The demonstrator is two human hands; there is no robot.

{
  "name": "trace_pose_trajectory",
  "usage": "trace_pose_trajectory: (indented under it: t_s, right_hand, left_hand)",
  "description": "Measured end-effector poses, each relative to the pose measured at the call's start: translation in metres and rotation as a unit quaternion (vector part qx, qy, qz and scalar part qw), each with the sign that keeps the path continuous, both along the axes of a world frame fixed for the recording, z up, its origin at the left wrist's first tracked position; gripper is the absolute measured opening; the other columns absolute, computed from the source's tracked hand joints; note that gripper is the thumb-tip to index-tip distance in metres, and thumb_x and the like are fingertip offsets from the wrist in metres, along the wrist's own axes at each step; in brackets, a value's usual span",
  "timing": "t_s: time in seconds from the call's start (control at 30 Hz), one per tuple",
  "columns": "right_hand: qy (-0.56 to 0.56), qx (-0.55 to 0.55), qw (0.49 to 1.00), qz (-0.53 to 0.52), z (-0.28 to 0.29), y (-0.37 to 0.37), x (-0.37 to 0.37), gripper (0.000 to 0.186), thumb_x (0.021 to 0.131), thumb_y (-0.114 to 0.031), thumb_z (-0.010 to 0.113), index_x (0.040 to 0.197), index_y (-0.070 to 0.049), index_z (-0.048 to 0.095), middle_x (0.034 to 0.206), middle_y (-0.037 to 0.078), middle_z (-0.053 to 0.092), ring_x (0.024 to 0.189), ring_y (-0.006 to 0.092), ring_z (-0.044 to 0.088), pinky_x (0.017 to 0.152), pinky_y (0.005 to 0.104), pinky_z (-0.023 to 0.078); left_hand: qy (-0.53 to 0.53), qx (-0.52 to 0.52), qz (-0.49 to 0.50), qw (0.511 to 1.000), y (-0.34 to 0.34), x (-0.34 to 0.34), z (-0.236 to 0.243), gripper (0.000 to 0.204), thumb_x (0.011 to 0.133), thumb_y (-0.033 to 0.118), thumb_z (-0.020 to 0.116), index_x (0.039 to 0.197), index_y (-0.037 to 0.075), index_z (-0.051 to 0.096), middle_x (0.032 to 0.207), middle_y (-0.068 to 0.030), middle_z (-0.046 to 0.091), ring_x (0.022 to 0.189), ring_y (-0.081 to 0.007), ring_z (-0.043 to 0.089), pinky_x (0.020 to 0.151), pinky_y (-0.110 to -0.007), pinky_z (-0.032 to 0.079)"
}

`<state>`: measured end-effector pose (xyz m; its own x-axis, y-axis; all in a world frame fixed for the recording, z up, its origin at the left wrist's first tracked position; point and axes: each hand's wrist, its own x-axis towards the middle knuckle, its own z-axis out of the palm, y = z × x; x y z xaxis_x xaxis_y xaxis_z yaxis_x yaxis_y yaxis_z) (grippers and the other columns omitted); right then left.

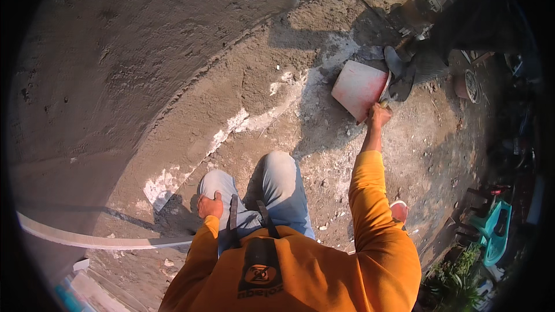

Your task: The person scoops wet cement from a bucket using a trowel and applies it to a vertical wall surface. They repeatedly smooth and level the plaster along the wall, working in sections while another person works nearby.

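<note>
Ground (329, 176): rough dirt
Bucket (358, 89): likely light, stiff; hold by rim (385, 86)
Right hand (378, 115): gripping rim
Left hand (210, 205): fingers unclear

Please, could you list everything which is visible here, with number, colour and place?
bucket: 1, whitish and red, tilted, upper right
round container: 1, reddish, right
chair-like item: 1, turquoise, lower right
plants: uncounted, green, bottom right
wall: 1, grey-brown, upper left
ground: 1, brown, centre
patches: several, white, on ground
long strip: 1, pale, lower left
round object: 1, red and white, lower right
dark clutter: uncounted, unclear, right edge
sweatshirt: 1, orange, bottom centre
straps: 2, dark, on jeans
jeans: 1 pair, blue, below centre
left grip: 1, bare, on left leg
right grip: 1, bare, holding bucket's edge
</note>
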<state>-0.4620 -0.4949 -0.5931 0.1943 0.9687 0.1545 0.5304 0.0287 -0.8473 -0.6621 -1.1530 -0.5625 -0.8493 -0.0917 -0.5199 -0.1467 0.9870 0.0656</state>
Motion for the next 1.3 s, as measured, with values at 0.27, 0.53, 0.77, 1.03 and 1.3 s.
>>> trace_pose_trajectory:
  t_s: [0.27,0.53,0.77,1.03,1.3]
  right_hand:
    - [-0.221,0.129,0.951,0.174,0.050,-0.210,-0.027,0.026,0.076,-0.004,0.068,0.102,-0.009,0.067,0.102,0.011,0.068,0.081,0.0392,0.068,0.070,0.0488,0.054]
    - [-0.249,-0.003,0.940,0.234,-0.001,-0.284,0.033,0.046,0.076,-0.003,0.071,0.122,-0.008,0.065,0.129,0.014,0.061,0.105,0.0406,0.067,0.085,0.0476,0.057]
    - [-0.221,0.145,0.928,0.263,0.043,-0.289,0.028,0.040,0.082,-0.009,0.074,0.120,-0.003,0.064,0.124,0.020,0.064,0.092,0.0409,0.069,0.079,0.0482,0.056]
    - [0.055,-0.337,0.856,0.389,0.077,-0.424,-0.091,0.027,0.097,-0.022,0.067,0.102,0.001,0.055,0.066,0.011,0.059,0.050,0.0234,0.060,0.044,0.0398,0.045]
    - [0.146,-0.493,0.789,0.335,0.006,-0.511,-0.217,0.021,0.099,-0.015,0.060,0.108,-0.002,0.046,0.068,0.008,0.053,0.048,0.0215,0.056,0.039,0.0386,0.046]
  left_hand:
    - [0.016,-0.006,0.020,1.000,-0.030,0.009,0.003,0.077,0.089,0.052,0.067,0.132,-0.011,0.059,0.139,-0.0285,0.059,0.132,-0.0401,0.054,0.115,-0.044,0.040]
    - [0.023,0.057,0.026,0.998,-0.046,0.025,-0.001,0.081,0.091,0.056,0.065,0.136,-0.011,0.057,0.143,-0.0295,0.056,0.137,-0.0397,0.051,0.116,-0.043,0.038]
    - [0.039,0.051,0.014,0.998,-0.073,0.034,-0.024,0.078,0.094,0.057,0.058,0.137,-0.008,0.053,0.143,-0.0281,0.054,0.137,-0.0415,0.049,0.114,-0.052,0.038]
    - [-0.021,-0.004,0.051,0.998,-0.060,0.036,0.003,0.087,0.093,0.061,0.056,0.146,-0.006,0.040,0.147,-0.0236,0.048,0.137,-0.0416,0.045,0.113,-0.056,0.035]
    - [-0.030,-0.019,0.077,0.996,-0.054,0.009,-0.001,0.092,0.088,0.063,0.057,0.147,-0.006,0.040,0.146,-0.0236,0.048,0.138,-0.0412,0.045,0.113,-0.056,0.035]
